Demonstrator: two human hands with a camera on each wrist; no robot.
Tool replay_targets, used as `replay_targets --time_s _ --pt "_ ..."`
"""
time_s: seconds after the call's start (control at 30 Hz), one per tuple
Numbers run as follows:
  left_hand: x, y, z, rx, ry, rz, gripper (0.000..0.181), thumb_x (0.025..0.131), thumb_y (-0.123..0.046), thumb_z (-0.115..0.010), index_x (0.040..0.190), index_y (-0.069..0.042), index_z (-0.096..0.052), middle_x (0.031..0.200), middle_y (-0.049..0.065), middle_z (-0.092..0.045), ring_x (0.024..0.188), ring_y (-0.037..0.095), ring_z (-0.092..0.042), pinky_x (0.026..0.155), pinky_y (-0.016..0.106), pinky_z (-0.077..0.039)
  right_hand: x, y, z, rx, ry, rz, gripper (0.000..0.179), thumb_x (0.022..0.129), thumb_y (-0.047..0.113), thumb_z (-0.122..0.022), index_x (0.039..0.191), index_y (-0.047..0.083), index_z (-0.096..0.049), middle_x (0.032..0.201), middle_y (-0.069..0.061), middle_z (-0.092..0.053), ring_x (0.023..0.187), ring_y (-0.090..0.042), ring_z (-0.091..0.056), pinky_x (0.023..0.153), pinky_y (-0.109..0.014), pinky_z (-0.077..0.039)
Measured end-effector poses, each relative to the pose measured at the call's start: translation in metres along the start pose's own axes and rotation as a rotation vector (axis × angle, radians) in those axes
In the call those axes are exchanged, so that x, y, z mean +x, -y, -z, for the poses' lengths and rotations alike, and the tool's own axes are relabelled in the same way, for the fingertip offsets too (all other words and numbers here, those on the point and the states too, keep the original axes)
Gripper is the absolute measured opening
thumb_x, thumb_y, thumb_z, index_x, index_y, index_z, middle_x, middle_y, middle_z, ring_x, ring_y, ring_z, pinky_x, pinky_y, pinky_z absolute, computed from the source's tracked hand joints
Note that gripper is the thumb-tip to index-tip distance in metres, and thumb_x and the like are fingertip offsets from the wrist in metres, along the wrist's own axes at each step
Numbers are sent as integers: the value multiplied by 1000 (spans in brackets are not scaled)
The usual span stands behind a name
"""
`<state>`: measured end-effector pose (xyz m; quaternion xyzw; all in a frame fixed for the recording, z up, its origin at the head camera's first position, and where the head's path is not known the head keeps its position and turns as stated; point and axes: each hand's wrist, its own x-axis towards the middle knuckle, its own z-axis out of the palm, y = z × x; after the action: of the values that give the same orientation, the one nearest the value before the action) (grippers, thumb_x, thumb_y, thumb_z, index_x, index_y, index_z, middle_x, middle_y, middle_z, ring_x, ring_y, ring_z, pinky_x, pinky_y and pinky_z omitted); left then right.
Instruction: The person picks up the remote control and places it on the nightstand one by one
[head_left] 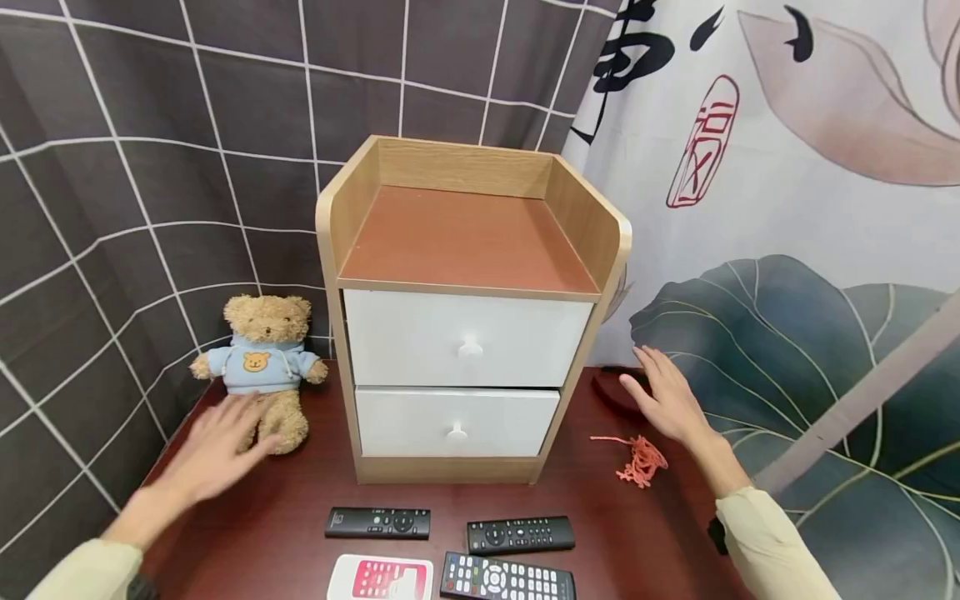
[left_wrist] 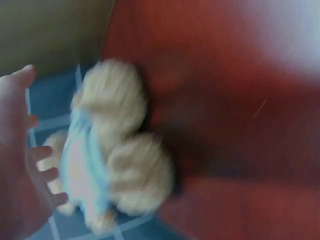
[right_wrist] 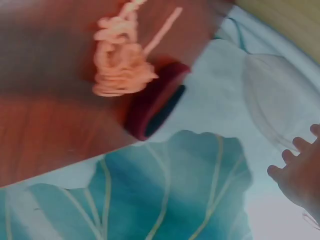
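Nearest of all, a white remote (head_left: 381, 578) with a pink front lies at seven o'clock from the wooden cabinet (head_left: 457, 367), and a big black remote (head_left: 507, 578) lies at six. Just past them are a slim black remote (head_left: 378, 522) at seven o'clock and another black remote (head_left: 521, 535) near six. They all lie on a dark red worktop (head_left: 262, 529). The cabinet has two white drawers (head_left: 420, 333), both closed.

At nine o'clock a fluffy teddy bear (head_left: 272, 373) in a blue top is upright. The left hand (head_left: 208, 457) is at eight o'clock, in front of the bear's legs. Its fingers are stretched out and it holds nothing; it is hard to tell if it touches the bear.

At four o'clock there is a tangle of orange yarn (head_left: 641, 462) with one loose end. A dark red band (right_wrist: 152, 102) lies just beside it. The right hand (head_left: 669, 404), between three and four o'clock, has straight fingers, its thumb apart, and nothing in it. A leafy white cloth (head_left: 750, 242) hangs at three.
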<state>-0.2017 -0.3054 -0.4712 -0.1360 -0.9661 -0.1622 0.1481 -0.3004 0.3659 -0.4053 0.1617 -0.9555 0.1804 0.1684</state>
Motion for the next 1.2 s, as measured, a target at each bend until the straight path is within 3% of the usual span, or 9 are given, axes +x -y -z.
replay_targets --time_s 0.17,0.3,0.5,0.6,0.77,0.87,0.97,1.1,1.2 --pt "-19 -33 -33 -48 -96 -145 56 89 -37 -71 137 -9 -58 141 22 -53 131 47 -42 104 70 -28 26 24 19 49 -5 26 69 102 43 -51 156 7 -28 158 -25 -29 146 -46 -24 113 -70 -21" --pt "-27 -52 -50 -57 -157 -256 48 83 -25 -77 127 -13 -66 129 12 -64 124 37 -53 101 57 -36 44 46 41 78 -28 48 69 102 43 -50 157 9 -26 160 -24 -26 147 -44 -23 114 -69 -20" --pt "-36 -71 -62 -64 -30 -262 34 90 -27 -73 122 -19 -69 121 -5 -66 113 17 -61 91 43 -49 56 69 83 125 -106 116 63 104 35 -49 157 9 -27 160 -24 -27 147 -45 -24 115 -67 -20" --pt "-40 -73 -65 -82 35 -253 28 92 -32 -70 119 -22 -69 117 -12 -65 108 11 -62 87 41 -52 64 86 103 227 -133 145 58 106 33 -43 156 10 -27 160 -23 -26 148 -44 -23 115 -69 -19" --pt "-43 -72 -70 -119 75 -300 29 93 -36 -69 118 -23 -68 113 -14 -64 102 8 -61 83 37 -52 79 120 124 449 -203 235 51 108 34 -30 155 14 -30 160 -16 -28 150 -36 -22 121 -62 -12" --pt "-42 -70 -74 -132 98 -316 30 93 -39 -68 120 -24 -67 113 -15 -63 102 7 -59 82 37 -51 90 142 127 552 -284 315 50 108 35 -28 153 13 -35 158 -10 -34 149 -28 -28 123 -53 -15" --pt "-41 -68 -78 -138 114 -322 31 94 -42 -67 120 -26 -66 112 -17 -60 100 4 -55 80 35 -49 102 163 120 640 -430 377 48 107 31 -30 146 8 -47 151 -8 -46 143 -22 -40 122 -43 -25" --pt "-41 -70 -86 -146 99 -367 32 92 -46 -68 117 -27 -67 105 -18 -54 91 0 -46 72 28 -43 115 185 102 765 -648 400 43 102 19 -34 128 -2 -60 136 -13 -61 133 -20 -53 116 -35 -34" --pt "-41 -73 -93 -110 64 -399 35 89 -52 -68 115 -29 -66 102 -18 -49 90 0 -43 71 28 -41 120 196 90 842 -755 401 40 98 13 -34 120 -7 -62 131 -15 -64 131 -23 -55 114 -35 -35"
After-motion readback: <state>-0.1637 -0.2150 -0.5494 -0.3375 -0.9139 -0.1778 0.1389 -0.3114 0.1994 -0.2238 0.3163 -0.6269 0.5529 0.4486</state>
